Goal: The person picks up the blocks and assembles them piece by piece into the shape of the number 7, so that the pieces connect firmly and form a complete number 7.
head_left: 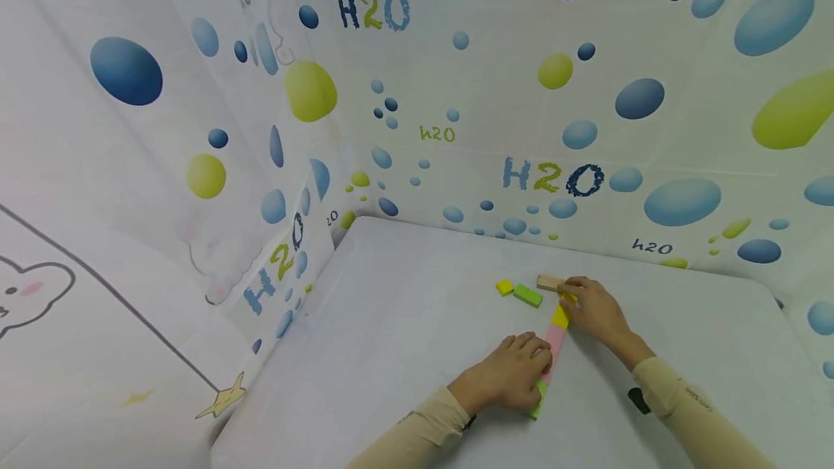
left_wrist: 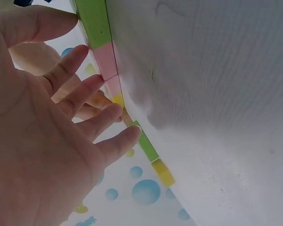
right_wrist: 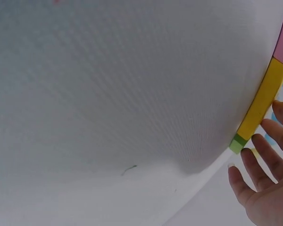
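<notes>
A straight row of blocks lies on the white table: a green block (head_left: 537, 407) at the near end, pink blocks (head_left: 556, 339) in the middle, yellow (head_left: 561, 317) toward the far end. My left hand (head_left: 515, 371) rests along the row's left side, its fingertips at the green block (left_wrist: 94, 26) and pink blocks (left_wrist: 106, 59) in the left wrist view. My right hand (head_left: 596, 312) is at the far end, extended fingertips against the side of the yellow section (right_wrist: 264, 99) in the right wrist view. Its fingers partly cover a wooden block (head_left: 549, 282) beyond the row.
Left of the row's far end lie a loose green block (head_left: 528, 295) and a small yellow block (head_left: 504, 286). The white table (head_left: 391, 324) meets a patterned curtain (head_left: 482, 78) at its back and left edges.
</notes>
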